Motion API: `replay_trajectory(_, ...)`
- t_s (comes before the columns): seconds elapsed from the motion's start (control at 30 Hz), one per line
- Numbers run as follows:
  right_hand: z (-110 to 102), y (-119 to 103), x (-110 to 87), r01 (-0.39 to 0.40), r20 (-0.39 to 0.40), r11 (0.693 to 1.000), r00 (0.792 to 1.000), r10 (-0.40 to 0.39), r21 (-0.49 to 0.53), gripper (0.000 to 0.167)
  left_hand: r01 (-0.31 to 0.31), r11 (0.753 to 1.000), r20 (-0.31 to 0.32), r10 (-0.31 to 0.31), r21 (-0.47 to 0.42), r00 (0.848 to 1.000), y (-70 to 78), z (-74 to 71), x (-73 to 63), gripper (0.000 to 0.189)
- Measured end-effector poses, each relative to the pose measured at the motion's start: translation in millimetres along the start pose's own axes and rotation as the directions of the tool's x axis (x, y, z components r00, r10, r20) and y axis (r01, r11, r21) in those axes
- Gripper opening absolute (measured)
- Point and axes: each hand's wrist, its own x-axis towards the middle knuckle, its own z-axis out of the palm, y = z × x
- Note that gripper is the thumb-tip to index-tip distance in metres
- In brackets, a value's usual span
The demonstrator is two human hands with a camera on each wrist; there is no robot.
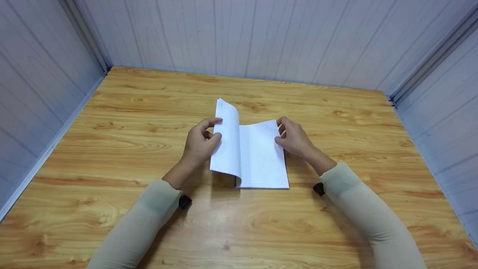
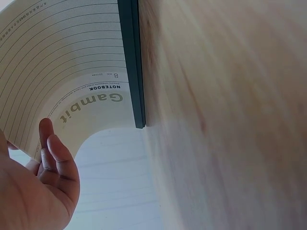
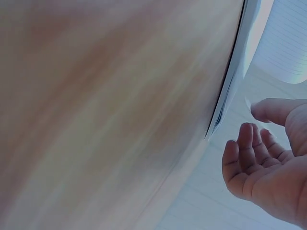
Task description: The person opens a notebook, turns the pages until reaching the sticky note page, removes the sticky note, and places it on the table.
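A notebook with white lined pages lies open on the wooden table. My left hand holds its left leaves raised and curved, thumb on the near side. The left wrist view shows their underside, printed "Gambit" and "NOTEBOOK", beside a dark green cover edge. In that view my left hand is partly cut off by the frame. At the right page's outer edge, my right hand pinches the upper part, thumb on the page and fingers curled beyond the edge.
The wood-grain table spreads out around the notebook. White panelled walls border its back and both sides. Small black devices sit at both sleeve cuffs.
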Motion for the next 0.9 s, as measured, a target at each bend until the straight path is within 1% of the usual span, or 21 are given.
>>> replay_trajectory(0.17, -1.0, 0.7, -2.0, 0.030, -0.012, 0.999, 0.999, -0.030, 0.024, 0.033, -0.007, 1.000, 0.001, 0.007, 0.011, 1.000, 0.2, 0.1, -0.4, 0.039)
replay_trajectory(0.4, -3.5, 0.4, -7.2, 0.074, -0.021, 0.994, 0.997, -0.072, 0.080, 0.026, -0.009, 1.000, -0.006, 0.009, -0.002, 1.000, 0.2, 0.3, -0.9, 0.039)
replay_trajectory(0.57, -3.9, -3.1, -10.3, 0.099, -0.040, 0.991, 0.995, -0.096, 0.089, 0.025, -0.003, 1.000, -0.002, 0.003, -0.002, 1.000, -0.6, 0.0, 0.1, 0.038)
replay_trajectory(0.73, -3.5, -7.3, -14.3, 0.155, -0.053, 0.985, 0.987, -0.151, 0.082, 0.026, -0.002, 1.000, 0.006, 0.002, 0.003, 1.000, 0.0, -0.3, 0.5, 0.039)
replay_trajectory(0.9, -2.2, -11.3, -18.0, 0.182, -0.043, 0.981, 0.983, -0.179, 0.069, 0.029, -0.008, 1.000, -0.001, 0.008, 0.002, 1.000, -0.2, 0.0, 0.2, 0.040)
